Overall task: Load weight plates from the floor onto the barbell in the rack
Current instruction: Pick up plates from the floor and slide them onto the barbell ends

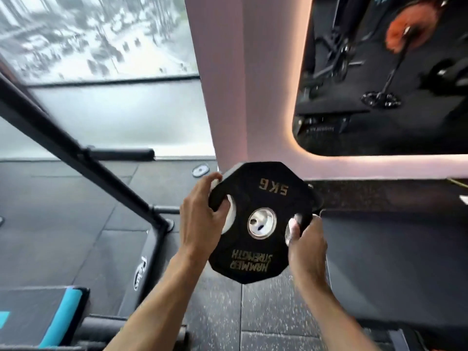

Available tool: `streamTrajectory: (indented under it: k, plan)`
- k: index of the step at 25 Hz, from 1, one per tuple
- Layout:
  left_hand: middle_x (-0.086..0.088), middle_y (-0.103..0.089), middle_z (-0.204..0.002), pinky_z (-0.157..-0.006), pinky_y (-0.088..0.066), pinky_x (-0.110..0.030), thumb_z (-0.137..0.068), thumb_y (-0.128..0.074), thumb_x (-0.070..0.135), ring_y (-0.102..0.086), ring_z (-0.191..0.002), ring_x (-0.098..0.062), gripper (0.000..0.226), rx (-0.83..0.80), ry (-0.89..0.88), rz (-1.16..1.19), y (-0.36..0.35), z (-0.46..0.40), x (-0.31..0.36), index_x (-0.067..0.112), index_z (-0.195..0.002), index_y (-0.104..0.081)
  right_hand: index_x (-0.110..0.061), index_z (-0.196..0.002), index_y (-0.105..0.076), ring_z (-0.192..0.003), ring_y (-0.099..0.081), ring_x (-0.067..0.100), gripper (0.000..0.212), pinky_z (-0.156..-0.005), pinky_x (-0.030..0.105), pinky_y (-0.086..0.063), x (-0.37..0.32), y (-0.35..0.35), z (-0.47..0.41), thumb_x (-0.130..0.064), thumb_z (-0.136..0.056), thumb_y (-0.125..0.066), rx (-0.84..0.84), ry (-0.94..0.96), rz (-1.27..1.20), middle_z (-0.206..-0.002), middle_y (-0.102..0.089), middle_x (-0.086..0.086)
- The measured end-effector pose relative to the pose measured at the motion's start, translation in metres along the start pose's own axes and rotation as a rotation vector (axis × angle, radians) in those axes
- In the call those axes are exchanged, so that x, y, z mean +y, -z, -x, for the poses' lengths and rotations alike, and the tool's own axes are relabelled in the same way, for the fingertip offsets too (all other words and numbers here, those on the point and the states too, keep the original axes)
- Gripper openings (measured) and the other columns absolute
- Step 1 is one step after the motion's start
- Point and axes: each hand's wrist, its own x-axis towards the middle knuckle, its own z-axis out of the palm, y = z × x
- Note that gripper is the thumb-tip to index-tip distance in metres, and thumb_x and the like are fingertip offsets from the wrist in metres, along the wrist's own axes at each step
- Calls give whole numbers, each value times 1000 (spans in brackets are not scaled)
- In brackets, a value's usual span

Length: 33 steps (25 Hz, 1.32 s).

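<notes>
A black multi-sided weight plate (263, 188) marked 5 KG, with a silver centre hole, is held up in front of me above the floor. My left hand (202, 219) grips its left side, fingers curled through the left grip slot. My right hand (307, 243) grips its right side through the right slot. The plate faces me with its lettering upside down. No barbell shows plainly in this view.
A black slanted rack beam (83, 158) runs from the left edge down to a floor foot. A bench pad with blue trim (60, 315) sits at lower left. A pink pillar (240, 79) and a wall mirror (379, 72) stand ahead, above dark rubber flooring (253, 312).
</notes>
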Motion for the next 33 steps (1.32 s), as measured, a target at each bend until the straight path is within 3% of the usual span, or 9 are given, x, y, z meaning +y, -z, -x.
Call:
streamTrajectory:
  k: [3,7,11,14,16,21,26,29,33]
  plan:
    - [4,-71,-105,-73,-46,-9,-78,-71,2,-61,-78,-3,43,74,-191,63,74,-15,75,13,-119,-67,-11,-106,-50,-84,-65,30,24,-66,34,-44,-76,50,17,-34,-102,-44,106,104,-102,-93,-66,10]
    - [1,-69,-101,-73,-54,-29,-79,-67,11,-62,-78,-11,44,181,-329,117,168,-15,164,15,-123,-68,-3,-108,-52,-90,-64,37,21,-71,35,-46,-175,119,47,-24,-101,-51,234,212,-175,-97,-67,19]
    - [-2,-70,-101,-77,-58,-36,-80,-68,10,-68,-84,-15,44,267,-370,237,251,-6,229,14,-124,-69,-4,-113,-54,-94,-65,37,26,-78,40,-51,-248,191,90,-26,-99,-54,318,327,-211,-101,-68,18]
    - [-1,-69,-101,-77,-53,-17,-81,-70,0,-65,-85,5,42,320,-396,320,297,17,264,8,-122,-69,-6,-115,-54,-95,-64,34,25,-78,35,-46,-281,242,130,-24,-98,-57,402,438,-205,-103,-69,17]
    - [-3,-68,-102,-75,-45,-4,-82,-70,-6,-61,-86,15,41,340,-405,349,318,35,286,3,-123,-69,-4,-119,-53,-95,-64,39,30,-78,40,-48,-297,272,152,-26,-98,-56,450,472,-151,-102,-69,21]
    - [-3,-65,-101,-76,-46,-8,-86,-68,0,-60,-88,2,44,336,-432,380,353,77,333,8,-130,-66,-1,-125,-49,-90,-63,47,37,-75,48,-47,-315,327,196,-28,-100,-52,558,508,-130,-99,-68,26]
    - [2,-56,-95,-76,-44,-7,-90,-65,11,-52,-82,-4,49,375,-540,263,403,136,381,21,-138,-59,-5,-129,-48,-91,-62,45,36,-75,47,-49,-335,366,239,-26,-100,-51,550,552,-233,-100,-67,26]
    - [1,-56,-95,-75,-42,-5,-91,-64,11,-51,-80,-2,50,413,-496,216,438,155,398,23,-139,-59,-8,-128,-47,-93,-61,43,34,-72,42,-46,-352,385,270,-28,-101,-49,470,585,-248,-101,-66,25]
    - [1,-55,-93,-76,-51,-24,-91,-63,13,-57,-82,-14,49,422,-480,237,476,170,406,25,-138,-59,-4,-127,-48,-99,-59,43,33,-72,34,-33,-381,391,299,-25,-101,-50,376,600,-313,-107,-64,26]
